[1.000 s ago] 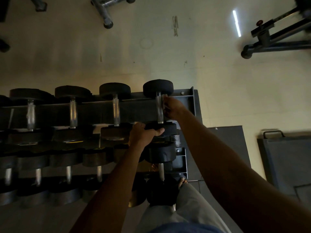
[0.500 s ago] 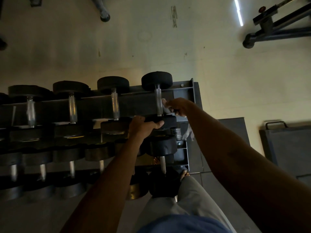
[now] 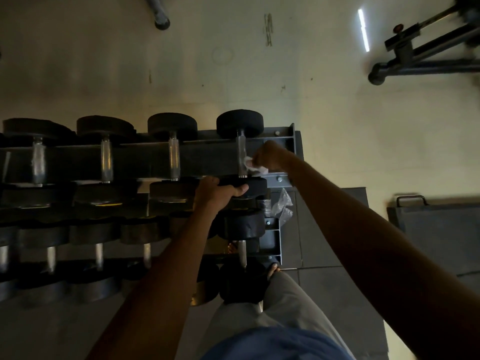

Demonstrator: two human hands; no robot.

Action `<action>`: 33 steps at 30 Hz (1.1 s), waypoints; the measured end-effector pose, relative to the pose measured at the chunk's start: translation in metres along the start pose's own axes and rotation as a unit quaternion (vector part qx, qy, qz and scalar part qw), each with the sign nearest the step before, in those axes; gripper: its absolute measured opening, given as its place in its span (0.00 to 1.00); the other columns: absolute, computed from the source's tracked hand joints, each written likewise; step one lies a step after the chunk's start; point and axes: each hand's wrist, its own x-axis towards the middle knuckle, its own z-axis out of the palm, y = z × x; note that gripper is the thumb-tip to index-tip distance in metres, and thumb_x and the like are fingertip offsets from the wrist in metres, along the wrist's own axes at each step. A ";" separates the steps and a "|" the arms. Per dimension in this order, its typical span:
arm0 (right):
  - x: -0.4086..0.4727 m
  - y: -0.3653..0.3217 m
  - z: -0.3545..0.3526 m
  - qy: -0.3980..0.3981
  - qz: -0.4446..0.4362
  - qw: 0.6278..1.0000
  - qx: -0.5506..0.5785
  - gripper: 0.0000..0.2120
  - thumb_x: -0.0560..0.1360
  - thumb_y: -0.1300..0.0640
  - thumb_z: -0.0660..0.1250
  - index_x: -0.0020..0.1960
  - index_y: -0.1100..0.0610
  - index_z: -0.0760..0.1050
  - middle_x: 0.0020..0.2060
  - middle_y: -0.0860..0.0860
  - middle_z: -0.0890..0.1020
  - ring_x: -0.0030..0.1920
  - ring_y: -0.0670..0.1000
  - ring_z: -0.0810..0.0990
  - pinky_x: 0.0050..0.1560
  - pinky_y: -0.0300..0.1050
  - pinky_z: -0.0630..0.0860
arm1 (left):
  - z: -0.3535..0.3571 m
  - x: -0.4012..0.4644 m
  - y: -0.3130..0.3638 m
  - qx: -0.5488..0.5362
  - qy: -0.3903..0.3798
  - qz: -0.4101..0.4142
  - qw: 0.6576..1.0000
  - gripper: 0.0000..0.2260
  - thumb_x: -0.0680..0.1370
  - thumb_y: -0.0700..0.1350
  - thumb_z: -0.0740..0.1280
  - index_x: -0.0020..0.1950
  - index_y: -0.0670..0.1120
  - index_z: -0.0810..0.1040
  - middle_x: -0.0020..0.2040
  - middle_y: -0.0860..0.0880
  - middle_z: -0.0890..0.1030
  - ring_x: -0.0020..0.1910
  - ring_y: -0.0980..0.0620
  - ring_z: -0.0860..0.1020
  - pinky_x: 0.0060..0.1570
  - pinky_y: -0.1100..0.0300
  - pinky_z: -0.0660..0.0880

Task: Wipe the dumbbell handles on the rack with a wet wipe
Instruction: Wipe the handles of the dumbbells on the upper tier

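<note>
The rightmost top-row dumbbell handle, right of frame centre, is being wiped; the wet wipe is pinched against it by the right hand; the near weight head is gripped by the left hand; next, seemingly, the neighbouring handle on the rack must be reached.

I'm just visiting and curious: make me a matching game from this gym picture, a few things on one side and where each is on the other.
Things:
1. left hand
2. right hand
3. wet wipe
4. clear plastic wrapper

Places:
A. pinched against the chrome handle
B. lying at the rack's right end
C. gripping the near dumbbell head
D. holding the wipe beside the handle

Pairs: 1-C, 2-D, 3-A, 4-B
</note>
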 end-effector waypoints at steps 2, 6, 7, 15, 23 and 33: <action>0.002 -0.015 -0.012 0.076 -0.080 0.993 -0.027 0.12 0.81 0.43 0.67 0.54 0.50 0.82 0.40 0.46 0.80 0.44 0.47 0.80 0.41 0.39 0.72 | 0.001 -0.002 -0.001 -0.009 0.008 0.005 1.000 0.31 0.66 0.63 0.84 0.63 0.52 0.80 0.64 0.49 0.81 0.64 0.44 0.78 0.64 0.40 0.79; 0.019 -0.031 -0.016 0.186 -0.134 0.957 -0.176 0.11 0.83 0.43 0.63 0.61 0.41 0.81 0.45 0.46 0.83 0.43 0.45 0.79 0.40 0.40 0.70 | 0.004 -0.004 -0.004 -0.032 0.016 0.034 0.999 0.30 0.68 0.60 0.84 0.65 0.53 0.80 0.58 0.53 0.80 0.65 0.44 0.79 0.64 0.40 0.79; 0.023 -0.035 -0.014 0.179 -0.127 0.949 -0.226 0.12 0.84 0.44 0.60 0.63 0.41 0.80 0.42 0.47 0.81 0.41 0.46 0.78 0.40 0.41 0.70 | 0.005 -0.005 -0.004 -0.037 0.018 0.037 0.998 0.29 0.68 0.60 0.84 0.64 0.53 0.80 0.57 0.53 0.80 0.65 0.44 0.79 0.64 0.40 0.79; 0.034 -0.056 -0.012 0.151 -0.147 0.899 -0.385 0.11 0.83 0.49 0.64 0.62 0.47 0.81 0.45 0.50 0.83 0.46 0.51 0.82 0.45 0.46 0.78 | 0.009 0.001 -0.015 -0.049 0.032 0.041 0.997 0.33 0.65 0.65 0.83 0.65 0.55 0.77 0.65 0.50 0.82 0.64 0.45 0.80 0.60 0.41 0.82; 0.037 -0.073 -0.012 0.071 -0.154 0.866 -0.471 0.16 0.79 0.56 0.68 0.65 0.46 0.80 0.58 0.50 0.84 0.58 0.56 0.83 0.56 0.54 0.81 | 0.005 0.001 -0.035 -0.077 0.023 0.054 0.995 0.33 0.75 0.58 0.80 0.77 0.53 0.73 0.69 0.48 0.79 0.61 0.45 0.82 0.49 0.47 0.86; 0.037 -0.093 -0.008 -0.105 -0.156 0.834 -0.518 0.22 0.82 0.56 0.64 0.76 0.50 0.71 0.70 0.50 0.77 0.68 0.55 0.76 0.66 0.53 0.75 | 0.004 0.004 -0.046 -0.077 0.032 0.102 0.991 0.32 0.76 0.60 0.78 0.77 0.53 0.73 0.75 0.48 0.77 0.67 0.43 0.80 0.58 0.40 0.83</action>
